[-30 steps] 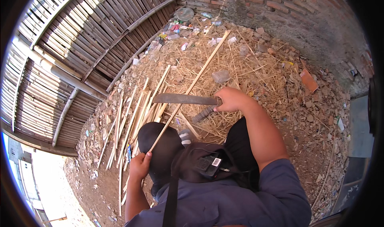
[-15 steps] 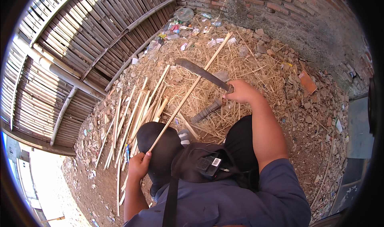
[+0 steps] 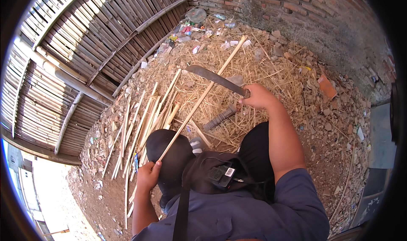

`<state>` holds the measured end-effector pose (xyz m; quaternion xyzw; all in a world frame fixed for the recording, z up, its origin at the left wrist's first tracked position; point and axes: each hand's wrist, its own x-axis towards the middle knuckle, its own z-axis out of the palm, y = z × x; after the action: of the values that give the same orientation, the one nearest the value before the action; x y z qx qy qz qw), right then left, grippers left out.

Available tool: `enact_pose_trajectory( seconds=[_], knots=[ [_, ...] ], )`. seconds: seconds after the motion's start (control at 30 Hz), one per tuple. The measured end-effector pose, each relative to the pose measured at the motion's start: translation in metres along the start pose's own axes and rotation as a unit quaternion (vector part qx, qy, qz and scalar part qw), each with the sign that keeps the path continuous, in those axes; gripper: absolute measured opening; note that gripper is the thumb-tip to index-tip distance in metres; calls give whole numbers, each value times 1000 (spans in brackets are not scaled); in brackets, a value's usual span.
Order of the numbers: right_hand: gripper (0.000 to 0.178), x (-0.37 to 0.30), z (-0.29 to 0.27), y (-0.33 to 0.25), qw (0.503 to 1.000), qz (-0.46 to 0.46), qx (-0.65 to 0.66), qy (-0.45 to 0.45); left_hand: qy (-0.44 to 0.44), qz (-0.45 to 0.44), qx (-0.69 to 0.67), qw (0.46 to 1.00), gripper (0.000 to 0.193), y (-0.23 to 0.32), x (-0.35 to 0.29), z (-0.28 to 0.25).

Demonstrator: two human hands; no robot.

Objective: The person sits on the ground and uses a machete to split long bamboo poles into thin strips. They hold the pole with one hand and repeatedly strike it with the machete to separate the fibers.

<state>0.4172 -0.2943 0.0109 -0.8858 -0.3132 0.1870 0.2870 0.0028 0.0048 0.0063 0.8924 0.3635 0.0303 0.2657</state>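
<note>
Fingers tight, our L hand (image 3: 147,175) is pinching 1 pale strip (image 3: 200,101) by its near end; our R hand (image 3: 257,96) is gripping a machete (image 3: 224,82), blade crossing approx. mid-strip, contact unclear. We're judging this 1 unfinished, qty left unknown. Our R arm's pointing fwd, L low by our knee (image 3: 168,145); loose strips (image 3: 147,121) are lying L, prob. done.

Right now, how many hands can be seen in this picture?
2: the left hand, at lower left, holds a long pale strip; the right hand, right of centre, holds a machete.
</note>
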Motion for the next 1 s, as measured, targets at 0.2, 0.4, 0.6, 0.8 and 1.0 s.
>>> enact_pose_trajectory(
  seconds=[0.2, 0.4, 0.6, 0.8, 1.0],
  knots=[
    [38, 1, 0, -10, 998, 2, 28, -53, -8, -9, -2, 1000, 60, 0, 0, 0],
    [40, -3, 6, -19, 995, -39, -15, -88, -3, 1, 8, 1000, 61, 1, -1, -1],
    [40, 3, 0, 3, 1000, 19, 10, -12, 2, 4, 17, 1000, 62, 2, -1, -1],
    [38, -1, 3, -16, 999, -1, 5, -50, 0, 7, 6, 1000, 62, -4, 1, 1],
    [37, -3, 8, -27, 994, -46, -28, -95, 3, 7, -4, 1000, 62, -5, -1, 0]
  ],
)
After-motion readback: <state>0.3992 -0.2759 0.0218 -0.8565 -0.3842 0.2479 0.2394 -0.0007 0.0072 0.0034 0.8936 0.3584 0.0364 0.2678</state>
